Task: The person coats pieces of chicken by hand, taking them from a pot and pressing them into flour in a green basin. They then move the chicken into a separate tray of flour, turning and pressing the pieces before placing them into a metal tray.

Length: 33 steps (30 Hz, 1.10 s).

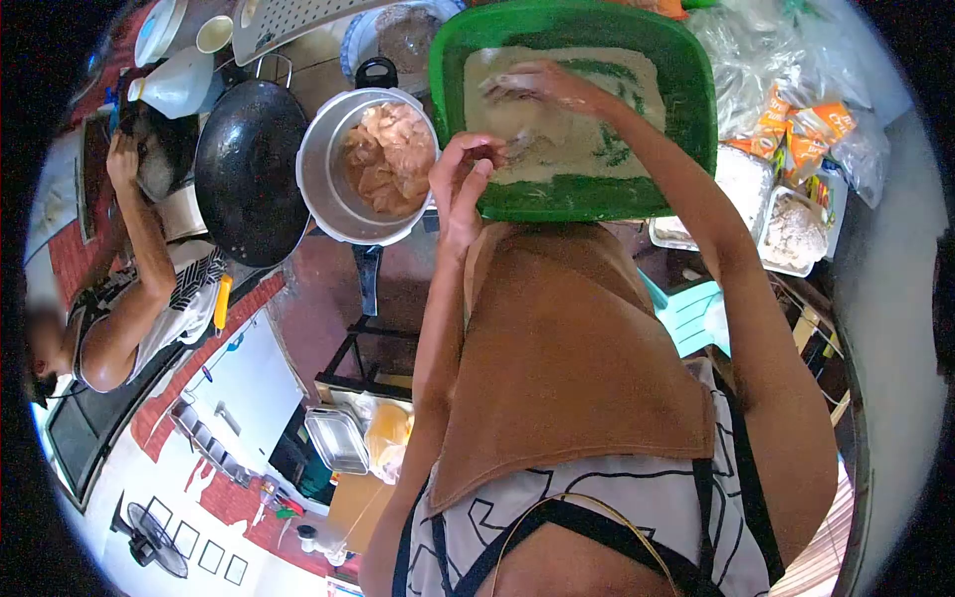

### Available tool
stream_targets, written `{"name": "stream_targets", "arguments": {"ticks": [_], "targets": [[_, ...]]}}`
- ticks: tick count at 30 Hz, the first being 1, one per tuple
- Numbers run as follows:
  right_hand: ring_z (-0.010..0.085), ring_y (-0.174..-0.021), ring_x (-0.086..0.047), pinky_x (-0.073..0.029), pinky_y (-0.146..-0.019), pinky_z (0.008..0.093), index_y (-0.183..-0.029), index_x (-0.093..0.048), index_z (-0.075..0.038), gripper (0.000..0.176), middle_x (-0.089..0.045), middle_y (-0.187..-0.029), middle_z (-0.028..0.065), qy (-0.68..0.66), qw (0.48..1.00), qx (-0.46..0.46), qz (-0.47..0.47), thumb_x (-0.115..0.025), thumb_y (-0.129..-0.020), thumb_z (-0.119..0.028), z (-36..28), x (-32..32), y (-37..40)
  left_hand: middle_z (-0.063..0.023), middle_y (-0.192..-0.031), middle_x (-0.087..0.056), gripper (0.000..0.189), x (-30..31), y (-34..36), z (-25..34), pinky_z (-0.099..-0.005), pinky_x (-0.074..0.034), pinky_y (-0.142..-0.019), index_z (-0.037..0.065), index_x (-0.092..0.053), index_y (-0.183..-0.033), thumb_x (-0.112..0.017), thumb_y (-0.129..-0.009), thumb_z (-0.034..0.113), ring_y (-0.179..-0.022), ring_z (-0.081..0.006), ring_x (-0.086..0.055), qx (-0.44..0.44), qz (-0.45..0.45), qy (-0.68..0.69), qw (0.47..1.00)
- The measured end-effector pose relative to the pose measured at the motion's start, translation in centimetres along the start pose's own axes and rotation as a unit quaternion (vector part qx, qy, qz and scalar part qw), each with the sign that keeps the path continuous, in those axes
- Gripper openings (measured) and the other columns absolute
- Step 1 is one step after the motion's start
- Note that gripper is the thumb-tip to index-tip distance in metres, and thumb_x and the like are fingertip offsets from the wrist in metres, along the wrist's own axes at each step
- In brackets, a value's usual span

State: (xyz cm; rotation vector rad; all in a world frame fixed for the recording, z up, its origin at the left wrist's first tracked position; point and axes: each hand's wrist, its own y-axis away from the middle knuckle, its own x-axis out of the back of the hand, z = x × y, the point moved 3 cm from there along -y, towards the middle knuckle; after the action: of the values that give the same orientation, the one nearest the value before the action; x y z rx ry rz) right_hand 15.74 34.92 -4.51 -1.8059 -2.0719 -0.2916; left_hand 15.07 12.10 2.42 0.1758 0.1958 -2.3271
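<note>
A green basin holds a layer of pale flour-like powder. My right hand is over the powder in the basin's upper left part, its fingers stretched and dusted with powder. At the basin's left rim is my left hand, its fingers curled; a small powdery piece shows by the fingertips, too unclear to name. Left of that hand stands a silver pot with a black handle, holding raw, pinkish meat pieces.
A black wok stands left of the pot. Another person reaches in at the far left. Trays with a floury mass, orange packets and plastic bags are at the right. A turquoise chair stands below.
</note>
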Motion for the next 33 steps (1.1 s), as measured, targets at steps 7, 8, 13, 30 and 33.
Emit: {"name": "stream_targets", "arguments": {"ticks": [7, 8, 13, 30, 33], "targets": [[0.0366, -0.128, -0.051, -0.039, -0.109, 0.0469, -0.133, -0.056, -0.007, 0.048, -0.054, -0.139, 0.0191, 0.24, 0.958, -0.148, 0.056, -0.05, -0.099, -0.039, 0.8, -0.9, 2.1, -0.0077, -0.096, -0.061, 0.025, -0.2, -0.2, 0.6, -0.0292, -0.045, -0.082, -0.002, -0.061, -0.104, -0.058, -0.088, 0.016, -0.088, -0.0155, -0.057, 0.019, -0.011, -0.003, 1.0], [0.0366, -0.128, -0.051, -0.039, -0.109, 0.0469, -0.133, -0.056, -0.007, 0.048, -0.054, -0.139, 0.0191, 0.24, 0.957, -0.149, 0.059, -0.05, -0.099, -0.039, 1.0, -2.4, 1.9, -0.0077, -0.096, -0.061, 0.026, -0.1, -0.2, 0.4, -0.0291, -0.045, -0.081, -0.002, -0.061, -0.104, -0.058, -0.088, 0.018, -0.088, -0.0156, -0.057, 0.019, -0.012, 0.004, 1.0], [0.0428, -0.14, -0.033, -0.033, -0.113, 0.0537, -0.147, -0.038, -0.009, 0.063, -0.033, -0.155, 0.0184, 0.384, 0.922, -0.046, 0.016, -0.053, -0.096, -0.043, -0.7, -6.1, 2.7, -0.0129, -0.099, -0.063, 0.033, 0.2, -0.2, -0.2, -0.0321, -0.047, -0.079, -0.006, -0.059, -0.111, -0.053, -0.092, 0.019, -0.086, -0.0197, -0.059, -0.013, -0.035, -0.025, 0.999], [0.0397, -0.139, -0.035, -0.032, -0.113, 0.0512, -0.144, -0.042, -0.01, 0.052, -0.041, -0.148, 0.0176, 0.362, 0.929, -0.072, 0.005, -0.053, -0.097, -0.03, -2.6, -2.9, 6.3, -0.0131, -0.098, -0.062, 0.032, 0.3, -0.2, -0.1, -0.0317, -0.045, -0.079, -0.006, -0.059, -0.111, -0.055, -0.09, 0.018, -0.086, -0.0191, -0.057, -0.008, -0.022, -0.005, 1.0], [0.0408, -0.13, -0.043, -0.035, -0.108, 0.0538, -0.135, -0.05, -0.008, 0.043, -0.047, -0.14, 0.0187, 0.297, 0.943, -0.113, 0.096, -0.052, -0.097, -0.028, -0.2, -3.5, 2.6, -0.0126, -0.099, -0.061, 0.032, 0.1, -0.4, -0.3, -0.0319, -0.046, -0.079, -0.006, -0.059, -0.109, -0.056, -0.089, 0.019, -0.086, -0.0193, -0.057, 0.006, -0.02, 0.049, 0.999]]}}
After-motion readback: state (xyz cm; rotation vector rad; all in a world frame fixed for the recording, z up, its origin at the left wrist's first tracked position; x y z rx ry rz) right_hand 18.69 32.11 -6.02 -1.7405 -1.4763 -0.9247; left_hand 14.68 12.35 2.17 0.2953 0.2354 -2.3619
